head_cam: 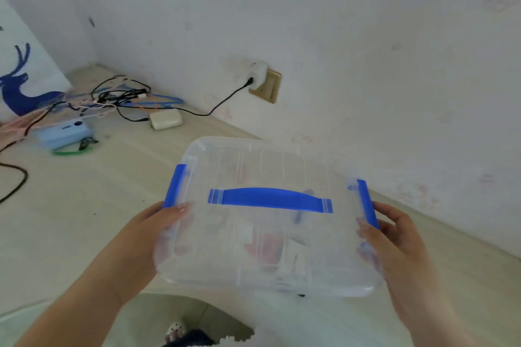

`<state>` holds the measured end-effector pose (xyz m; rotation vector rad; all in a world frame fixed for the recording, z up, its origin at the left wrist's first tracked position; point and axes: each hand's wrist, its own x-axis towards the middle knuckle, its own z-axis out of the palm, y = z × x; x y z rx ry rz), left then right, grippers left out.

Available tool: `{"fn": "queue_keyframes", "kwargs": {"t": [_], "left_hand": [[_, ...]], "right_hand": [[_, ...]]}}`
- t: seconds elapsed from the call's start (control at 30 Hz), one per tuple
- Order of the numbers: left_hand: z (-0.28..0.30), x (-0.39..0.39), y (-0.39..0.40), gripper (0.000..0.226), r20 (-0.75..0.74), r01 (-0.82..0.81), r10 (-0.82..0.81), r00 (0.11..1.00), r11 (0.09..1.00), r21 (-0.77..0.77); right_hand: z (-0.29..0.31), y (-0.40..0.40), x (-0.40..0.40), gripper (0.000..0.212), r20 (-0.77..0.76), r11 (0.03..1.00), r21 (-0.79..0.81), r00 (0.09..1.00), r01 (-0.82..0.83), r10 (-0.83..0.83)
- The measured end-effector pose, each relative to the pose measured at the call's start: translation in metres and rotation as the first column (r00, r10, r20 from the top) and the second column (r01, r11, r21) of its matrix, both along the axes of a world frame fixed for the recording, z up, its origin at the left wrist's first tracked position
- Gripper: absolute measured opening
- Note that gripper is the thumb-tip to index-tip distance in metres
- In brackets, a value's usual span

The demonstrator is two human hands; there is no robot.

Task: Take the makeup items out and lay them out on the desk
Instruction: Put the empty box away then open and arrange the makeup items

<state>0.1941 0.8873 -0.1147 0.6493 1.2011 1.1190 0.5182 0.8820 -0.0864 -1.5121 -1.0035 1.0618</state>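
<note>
Box (267, 234) first: the person is holding a clear plastic box with its lid on, one hand at each short side, above the near edge of the counter (70, 220). The left hand (146, 236) is gripping the left side, its thumb lying on the lid just below the blue left clip (174, 187). The right hand (400, 242) is gripping the right side, fingers curling round the edge beside the blue right clip (366, 203). A blue handle (270, 199) is lying flat across the lid between the two hands.

The makeup (265, 245) is showing only as blurred red and white shapes through the lid, so it is all inside the box, between and under the hands; single items cannot be told apart.

The step in hand looks like the very start: bringing the box to the counter, nothing yet taken out. Next, the box probably needs setting down flat on a bare part of the counter, then both clips flipping up and the lid lifting off before any item can be reached.

Cables (121, 98), a white charger (166, 119) and a pale blue device (63, 134) are lying at the far left, well apart from the box.
</note>
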Motion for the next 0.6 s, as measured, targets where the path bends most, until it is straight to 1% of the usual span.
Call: {"fn": "queue_keyframes", "kwargs": {"t": [0.03, 0.1, 0.13, 0.23, 0.3, 0.37, 0.4, 0.47, 0.6], "left_hand": [[0.001, -0.029, -0.001, 0.028, 0.004, -0.060, 0.060, 0.998, 0.998, -0.025], [0.002, -0.069, -0.003, 0.035, 0.039, -0.139, 0.142, 0.989, 0.989, -0.055], [0.001, -0.094, -0.006, 0.035, 0.046, -0.193, 0.196, 0.980, 0.979, -0.068], [0.005, -0.149, -0.014, 0.035, 0.061, -0.279, 0.284, 0.957, 0.957, -0.074], [0.006, -0.184, -0.022, 0.027, 0.066, -0.350, 0.355, 0.933, 0.934, -0.073], [0.005, -0.216, -0.031, 0.016, 0.085, -0.420, 0.425, 0.901, 0.905, -0.072], [0.005, -0.232, -0.037, 0.014, 0.097, -0.462, 0.467, 0.879, 0.884, -0.068], [0.003, -0.254, -0.046, 0.017, 0.099, -0.505, 0.509, 0.855, 0.861, -0.062], [-0.003, -0.289, -0.066, 0.025, 0.144, -0.605, 0.608, 0.781, 0.793, -0.072]], "right_hand": [[-0.002, 0.012, -0.029, 0.027, 0.004, 0.999, -0.007, 0.999, -0.041, 0.041], [-0.003, 0.027, -0.071, 0.028, 0.003, 0.995, -0.020, 0.995, -0.096, 0.096], [-0.005, 0.036, -0.098, 0.028, -0.001, 0.990, -0.028, 0.991, -0.136, 0.136], [-0.007, 0.061, -0.159, 0.028, 0.001, 0.972, -0.030, 0.972, -0.234, 0.234], [-0.008, 0.078, -0.201, 0.027, 0.020, 0.950, -0.025, 0.950, -0.311, 0.312], [-0.007, 0.094, -0.241, 0.026, 0.016, 0.921, -0.019, 0.921, -0.389, 0.390], [-0.008, 0.103, -0.263, 0.026, 0.016, 0.900, -0.021, 0.900, -0.435, 0.435], [-0.007, 0.115, -0.294, 0.027, 0.022, 0.867, -0.016, 0.867, -0.498, 0.498], [-0.006, 0.139, -0.353, 0.026, 0.048, 0.780, -0.001, 0.779, -0.626, 0.626]]}}
